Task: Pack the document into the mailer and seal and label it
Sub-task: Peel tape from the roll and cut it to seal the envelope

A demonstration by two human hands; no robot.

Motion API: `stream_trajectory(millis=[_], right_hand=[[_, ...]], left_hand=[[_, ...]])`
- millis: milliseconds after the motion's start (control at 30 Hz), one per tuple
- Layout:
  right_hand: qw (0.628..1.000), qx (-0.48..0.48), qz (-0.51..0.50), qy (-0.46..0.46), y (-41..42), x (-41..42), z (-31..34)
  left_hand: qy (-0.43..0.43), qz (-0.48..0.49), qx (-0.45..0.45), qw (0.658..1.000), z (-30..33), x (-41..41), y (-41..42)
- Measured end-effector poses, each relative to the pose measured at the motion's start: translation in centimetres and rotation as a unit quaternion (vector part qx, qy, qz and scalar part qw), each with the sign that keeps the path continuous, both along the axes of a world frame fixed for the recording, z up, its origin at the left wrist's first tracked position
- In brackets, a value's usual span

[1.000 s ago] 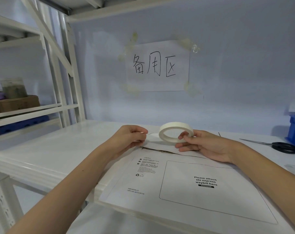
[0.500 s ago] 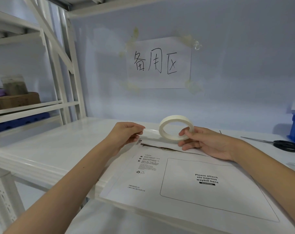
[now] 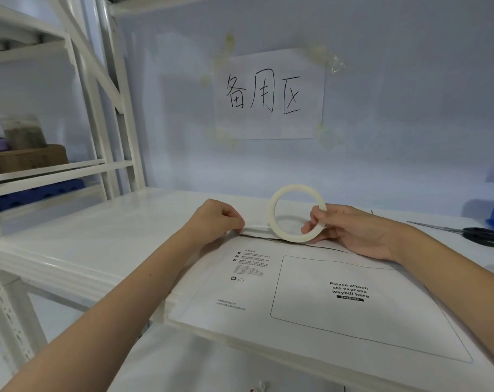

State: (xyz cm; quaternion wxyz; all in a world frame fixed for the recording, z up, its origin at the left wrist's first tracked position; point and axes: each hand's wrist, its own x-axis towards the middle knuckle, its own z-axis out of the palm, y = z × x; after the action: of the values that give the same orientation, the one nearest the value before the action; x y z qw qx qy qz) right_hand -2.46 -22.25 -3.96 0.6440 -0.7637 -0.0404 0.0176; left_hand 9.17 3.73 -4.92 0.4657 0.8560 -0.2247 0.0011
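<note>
The mailer (image 3: 311,292) lies on the counter (image 3: 99,233). The left hand (image 3: 214,219) pinches the tape end, the right hand (image 3: 350,230) holds the tape roll (image 3: 296,213). Sealing is in progress; the label is not yet attached.

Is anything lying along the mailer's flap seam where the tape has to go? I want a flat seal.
Nothing visible does. The left hand pinches the tape end at the seam, the right hand holds the tape roll above the mailer; the scissors lie off right.
</note>
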Motion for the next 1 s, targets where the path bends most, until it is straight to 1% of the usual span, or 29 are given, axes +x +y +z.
stream_trajectory(millis=[100,233,400,567,933,1000], right_hand=[[1.000,-0.006,0.002,-0.002,0.1,0.0,0.1],[1.000,-0.020,0.001,0.004,0.2,0.0,0.1],[1.000,-0.027,-0.006,0.007,0.6,0.0,0.2],[0.998,-0.056,-0.026,0.014,0.9,0.1,0.1],[0.994,-0.092,-0.058,0.029,1.0,0.6,0.0],[0.994,-0.082,-0.064,0.034,1.0,0.6,0.0]], left_hand=[[0.016,-0.003,0.023,1.000,0.1,-0.3,0.0],[0.016,-0.019,0.050,0.998,-0.2,-0.3,0.1],[0.019,-0.021,0.054,0.998,-0.1,-0.2,0.2],[0.019,-0.018,0.066,0.997,0.0,0.1,0.1],[0.039,-0.016,0.049,0.998,0.2,0.2,0.2],[0.044,-0.022,0.041,0.998,0.3,0.2,0.2]])
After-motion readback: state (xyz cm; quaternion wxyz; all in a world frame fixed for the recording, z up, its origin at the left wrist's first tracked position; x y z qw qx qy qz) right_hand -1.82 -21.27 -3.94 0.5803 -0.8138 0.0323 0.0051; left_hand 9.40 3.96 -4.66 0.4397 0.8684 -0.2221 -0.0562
